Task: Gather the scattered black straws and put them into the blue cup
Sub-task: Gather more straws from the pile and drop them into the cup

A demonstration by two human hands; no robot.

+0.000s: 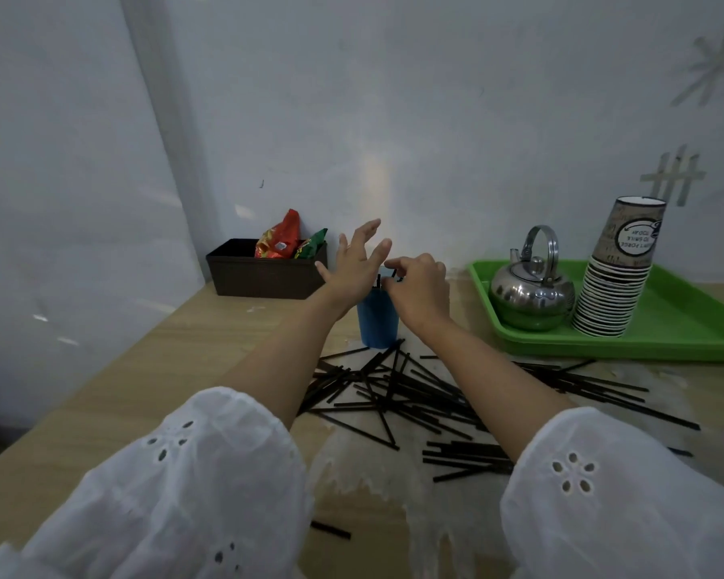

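- Where the wooden table (143, 390) meets the wall at far left, a dark box (264, 282) sits with red and green snack packets (281, 240) standing in it.
- Left hand (354, 267): raised just left of the cup mouth, fingers spread, holding nothing.
- Blue cup (377, 321): upright at centre, far side of the pile, partly hidden behind both hands; one straw tip (379, 281) pokes out the top.
- Right hand (419, 286): fingers curled, pinching a black straw (398, 277) right over the cup mouth; most of that straw is hidden.
- Loose straws (393, 394): big criss-cross heap lying flat, near side of the cup, spreading right under the right forearm; a single short piece (330, 529) lies nearer, apart from the heap.
- Steel kettle (531, 294): handle up, on the left part of the green tray (686, 323).
- Stack of paper cups (615, 286): upside down, leaning slightly, on the tray just right of the kettle.
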